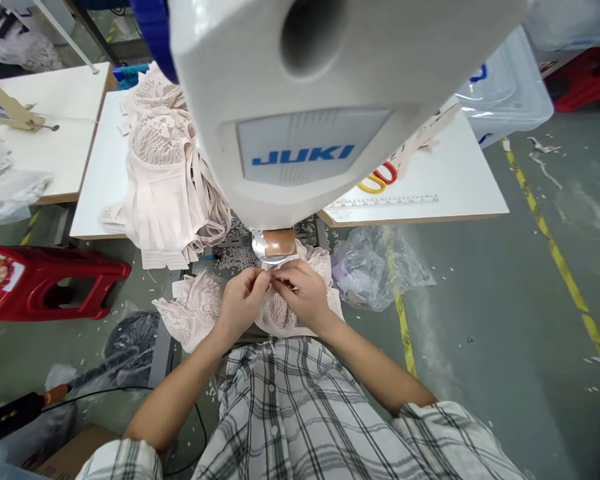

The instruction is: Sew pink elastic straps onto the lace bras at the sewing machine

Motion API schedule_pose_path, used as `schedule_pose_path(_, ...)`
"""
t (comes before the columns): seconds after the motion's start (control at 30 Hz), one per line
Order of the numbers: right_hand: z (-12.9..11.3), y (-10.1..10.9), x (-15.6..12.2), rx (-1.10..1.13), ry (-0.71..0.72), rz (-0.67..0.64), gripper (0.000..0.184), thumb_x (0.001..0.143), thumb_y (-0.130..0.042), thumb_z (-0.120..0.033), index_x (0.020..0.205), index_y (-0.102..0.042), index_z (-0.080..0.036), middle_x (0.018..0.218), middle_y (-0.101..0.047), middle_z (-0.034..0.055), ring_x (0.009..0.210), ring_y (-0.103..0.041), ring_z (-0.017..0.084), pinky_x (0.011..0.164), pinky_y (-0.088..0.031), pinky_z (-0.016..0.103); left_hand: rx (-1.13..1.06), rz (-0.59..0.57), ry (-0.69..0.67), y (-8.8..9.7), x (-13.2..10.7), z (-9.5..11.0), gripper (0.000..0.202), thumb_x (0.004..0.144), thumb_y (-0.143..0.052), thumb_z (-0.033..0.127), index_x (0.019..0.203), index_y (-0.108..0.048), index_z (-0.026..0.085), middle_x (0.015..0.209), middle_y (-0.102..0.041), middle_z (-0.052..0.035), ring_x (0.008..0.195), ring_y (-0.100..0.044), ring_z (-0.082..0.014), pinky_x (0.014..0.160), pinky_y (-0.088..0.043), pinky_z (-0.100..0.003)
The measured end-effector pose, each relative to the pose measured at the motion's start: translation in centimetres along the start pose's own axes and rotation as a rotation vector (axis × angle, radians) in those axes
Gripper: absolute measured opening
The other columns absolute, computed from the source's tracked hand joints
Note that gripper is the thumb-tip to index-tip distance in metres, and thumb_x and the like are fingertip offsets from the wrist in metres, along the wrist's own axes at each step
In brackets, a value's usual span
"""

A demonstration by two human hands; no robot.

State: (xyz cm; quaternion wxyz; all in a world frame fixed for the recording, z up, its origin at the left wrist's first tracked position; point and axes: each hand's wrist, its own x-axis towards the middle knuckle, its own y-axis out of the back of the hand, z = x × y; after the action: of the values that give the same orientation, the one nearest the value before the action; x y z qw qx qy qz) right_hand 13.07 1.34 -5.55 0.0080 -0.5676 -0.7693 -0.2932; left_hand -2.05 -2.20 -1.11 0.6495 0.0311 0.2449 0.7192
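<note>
A pale pink lace garment piece (195, 308) lies under the head of a white JUKI sewing machine (300, 100). My left hand (243, 300) and my right hand (303, 290) meet just below the machine's presser area (275, 245). Both pinch the edge of the lace between closed fingertips. The needle itself is hidden by the machine head.
A stack of pink lace pieces (167, 173) hangs over the white table (100, 180) at the left. Scissors with red and yellow handles (380, 179) lie on the right table. A red stool (45, 280), a clear plastic bag (380, 267) and a clear bin (505, 93) stand on the floor.
</note>
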Motion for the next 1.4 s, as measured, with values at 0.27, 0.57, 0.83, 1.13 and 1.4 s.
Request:
schedule_pose_path(0.27,9.8,9.7,6.9,-0.477,-0.006,0.138,0.028,0.098,-0.045,-0.024,0.114,-0.068,-0.021,0.110,-0.070,0.0092,0.106,-0.063,0.022,0.090,-0.052,0.037,0.183,-0.081,-0.093,0.2,2.0,-2.0,0.036,0.097,-0.044,0.045,0.074,-0.057,0.020,0.069,-0.062,-0.0013,0.065,-0.055,-0.0170,0.063,-0.038,-0.028)
schedule_pose_path(0.57,12.7,16.9,18.3,-0.924,-0.330,-0.234,0.033,0.094,-0.050,-0.021,0.118,-0.063,-0.001,0.112,-0.065,0.0268,0.102,-0.063,0.028,0.078,-0.040,0.036,0.203,-0.113,-0.133,0.6,0.2,-0.7,0.034,0.095,-0.047,0.036,0.066,-0.056,0.020,0.065,-0.062,-0.0036,0.064,-0.057,-0.0182,0.064,-0.039,-0.029)
schedule_pose_path(0.83,5.1,15.4,3.2,-0.609,-0.320,-0.279,0.037,0.089,-0.058,-0.046,0.116,-0.060,-0.021,0.093,-0.067,0.0129,0.067,-0.062,0.020,0.053,-0.046,0.032,-0.278,-0.156,0.093,2.1,0.6,-0.7,0.037,0.095,-0.049,0.047,0.085,-0.067,0.017,0.086,-0.072,-0.0073,0.075,-0.064,-0.0168,0.069,-0.051,-0.027)
schedule_pose_path(1.13,-1.5,7.5,-4.4,-0.399,0.024,-0.221,0.039,0.087,-0.063,-0.032,0.124,-0.054,-0.026,0.114,-0.065,0.0118,0.099,-0.067,0.028,0.075,-0.059,0.041,-0.538,-0.188,0.183,1.7,0.6,0.3,0.029,0.087,-0.063,0.044,0.083,-0.069,0.016,0.082,-0.070,-0.0050,0.071,-0.060,-0.0141,0.070,-0.050,-0.026)
schedule_pose_path(1.4,-0.6,6.1,-2.8,-0.287,-0.038,-0.296,0.037,0.090,-0.063,-0.036,0.125,-0.057,-0.025,0.121,-0.067,0.0103,0.110,-0.066,0.027,0.083,-0.059,0.041,-0.170,-0.143,0.072,1.6,-0.4,1.3,0.024,0.091,-0.050,0.033,0.075,-0.062,0.020,0.081,-0.070,-0.0018,0.076,-0.062,-0.0162,0.070,-0.048,-0.026)
